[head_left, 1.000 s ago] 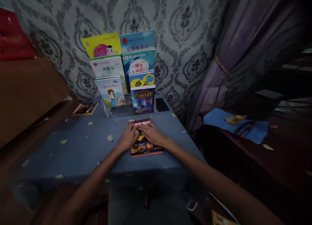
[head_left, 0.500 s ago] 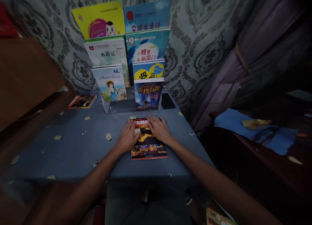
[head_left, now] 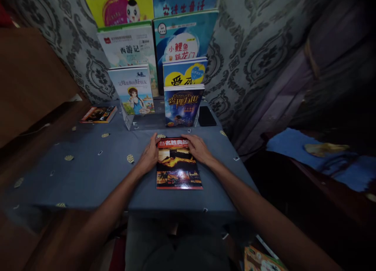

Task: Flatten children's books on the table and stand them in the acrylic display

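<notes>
Red and black, the book (head_left: pixel 178 163) lies flat between the left hand (head_left: pixel 149 155) and the right hand (head_left: pixel 200 149). The left is loosely open along its left edge; the right, fingers stretched, laps the upper right corner. Neither wraps around it, though in this dim light I cannot tell whether the left fingertips press the edge. Light, equal pressure from both sides should hold it square without bending it. Beneath is blue cloth (head_left: pixel 111 177); beyond, a clear stand (head_left: pixel 148 121) of upright books (head_left: pixel 183 106), a phone (head_left: pixel 207 116) just to its right, a second book (head_left: pixel 99 114) apart on its left.
</notes>
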The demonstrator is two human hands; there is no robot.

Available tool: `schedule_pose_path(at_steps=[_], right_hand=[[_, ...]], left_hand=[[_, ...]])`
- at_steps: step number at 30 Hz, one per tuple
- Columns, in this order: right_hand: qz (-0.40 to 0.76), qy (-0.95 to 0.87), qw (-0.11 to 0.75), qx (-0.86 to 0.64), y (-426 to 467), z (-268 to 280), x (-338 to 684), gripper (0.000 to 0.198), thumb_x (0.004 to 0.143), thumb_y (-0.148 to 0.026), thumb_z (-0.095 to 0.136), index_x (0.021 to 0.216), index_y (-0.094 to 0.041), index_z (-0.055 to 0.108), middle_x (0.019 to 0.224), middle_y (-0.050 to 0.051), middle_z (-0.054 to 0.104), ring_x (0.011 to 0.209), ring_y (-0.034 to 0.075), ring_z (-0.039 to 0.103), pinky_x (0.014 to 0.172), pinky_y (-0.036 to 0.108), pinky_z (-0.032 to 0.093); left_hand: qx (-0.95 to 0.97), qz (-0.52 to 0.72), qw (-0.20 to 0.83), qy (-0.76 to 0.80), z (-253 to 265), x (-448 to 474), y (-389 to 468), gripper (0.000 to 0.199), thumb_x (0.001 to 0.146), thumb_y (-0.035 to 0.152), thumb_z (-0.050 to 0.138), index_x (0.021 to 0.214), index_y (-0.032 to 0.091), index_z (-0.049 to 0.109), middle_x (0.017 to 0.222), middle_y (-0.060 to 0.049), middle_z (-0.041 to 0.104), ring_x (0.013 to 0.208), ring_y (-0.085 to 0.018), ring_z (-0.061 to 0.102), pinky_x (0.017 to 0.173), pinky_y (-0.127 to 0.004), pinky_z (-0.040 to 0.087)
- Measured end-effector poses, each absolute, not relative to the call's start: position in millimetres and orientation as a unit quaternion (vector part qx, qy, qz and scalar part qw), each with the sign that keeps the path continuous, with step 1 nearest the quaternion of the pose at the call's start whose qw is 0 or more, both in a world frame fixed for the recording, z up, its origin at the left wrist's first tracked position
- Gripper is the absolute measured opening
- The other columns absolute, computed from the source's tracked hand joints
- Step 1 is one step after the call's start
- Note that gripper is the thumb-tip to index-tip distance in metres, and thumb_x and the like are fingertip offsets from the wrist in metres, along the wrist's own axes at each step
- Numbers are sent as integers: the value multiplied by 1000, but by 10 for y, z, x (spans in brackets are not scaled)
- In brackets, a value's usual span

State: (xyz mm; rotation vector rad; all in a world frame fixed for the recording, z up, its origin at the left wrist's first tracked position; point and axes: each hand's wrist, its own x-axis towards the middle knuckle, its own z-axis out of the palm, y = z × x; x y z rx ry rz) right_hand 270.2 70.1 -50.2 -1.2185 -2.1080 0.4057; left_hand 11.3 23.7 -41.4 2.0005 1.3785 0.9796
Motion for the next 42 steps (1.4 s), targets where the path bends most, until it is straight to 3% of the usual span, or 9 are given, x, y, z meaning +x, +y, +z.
schedule_pose_path(at_steps=[12,22,30,42], right_hand=[[187,-797,330,-470,715,-478,2703,45,91,-16,42,131,-21,64,127,9,70,117,26,62,104,48,48],[256,-738,417,-464,795,-483,2742,52,93,-20,40,143,-23,52,119,7,75,113,24,68,103,50,49],[269,-737,407,-468,768,-419,2735,49,94,-20,41,142,-19,51,120,10,75,114,23,69,101,44,51],[276,-732,402,-475,775,-382,2732,40,97,-23,42,133,-19,61,113,10,77,113,24,70,103,46,50]], left_hand=[[766,331,194,516,-322,164,190,55,99,25,40,152,15,29,144,-17,57,139,-25,49,121,-52,34],[823,258,81,499,-325,190,238,41,102,38,39,132,17,58,143,-15,59,143,-27,45,120,-52,36],[860,154,68,482,-191,275,350,47,103,39,41,140,14,55,153,-17,50,150,-30,35,119,-55,33],[884,99,95,447,-83,574,431,49,104,43,37,146,22,51,160,-13,40,154,-30,25,121,-61,23]])
